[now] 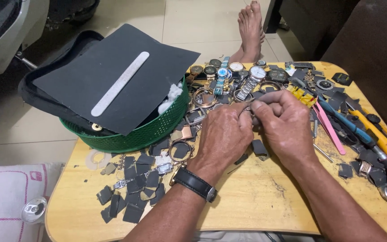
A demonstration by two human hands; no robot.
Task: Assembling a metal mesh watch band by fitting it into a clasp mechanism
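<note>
A small metal watch part [250, 106] is pinched between the fingertips of both hands above the middle of the worn yellow wooden table [256, 201]; what kind of part it is cannot be told, since the fingers hide most of it. The left hand [222, 134], with a black-strapped wristwatch [194, 183] worn at its wrist, is curled with thumb and forefinger pressed together on the piece. The right hand [285, 125] is closed on the same piece from the other side, its fingertips meeting those of the left.

Behind the hands a heap of wristwatches with round dials and metal bands [236, 74] is spread across the far edge of the table. To the right, pink plastic tweezers [329, 127] and a yellow-handled utility knife [386, 145] are laid among dark scraps. Small dark grey square pieces [135, 192] are scattered at the left, near a green plastic mesh basket [148, 130], which is covered by a black sheet [113, 76] bearing a long pale grey file strip [120, 84]
</note>
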